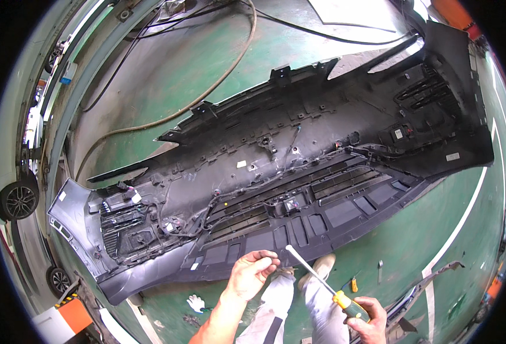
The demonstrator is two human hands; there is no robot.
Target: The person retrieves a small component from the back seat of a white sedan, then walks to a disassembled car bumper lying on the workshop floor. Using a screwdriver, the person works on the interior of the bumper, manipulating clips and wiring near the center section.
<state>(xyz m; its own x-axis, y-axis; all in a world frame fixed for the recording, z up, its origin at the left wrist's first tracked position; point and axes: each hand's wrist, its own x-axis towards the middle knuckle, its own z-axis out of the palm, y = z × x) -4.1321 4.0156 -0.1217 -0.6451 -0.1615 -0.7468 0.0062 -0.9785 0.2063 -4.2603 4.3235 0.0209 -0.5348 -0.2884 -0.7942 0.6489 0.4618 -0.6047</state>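
A large dark car bumper (pixel 299 172) lies inside-up on the green floor, with its wiring and grille openings showing. My left hand (pixel 251 274) hovers at the bumper's near edge, its fingers curled and pinched together; whether something small sits in them I cannot tell. My right hand (pixel 367 321) grips the orange and green handle of a long screwdriver (pixel 316 278). The shaft points up and left, and its tip ends close to my left fingertips.
A hose (pixel 207 94) curves over the floor behind the bumper. A white glove (pixel 196 303) lies near my legs, and a small orange tool (pixel 354 284) and a loose trim strip (pixel 430 278) lie to the right. Car wheels (pixel 18 199) show at left.
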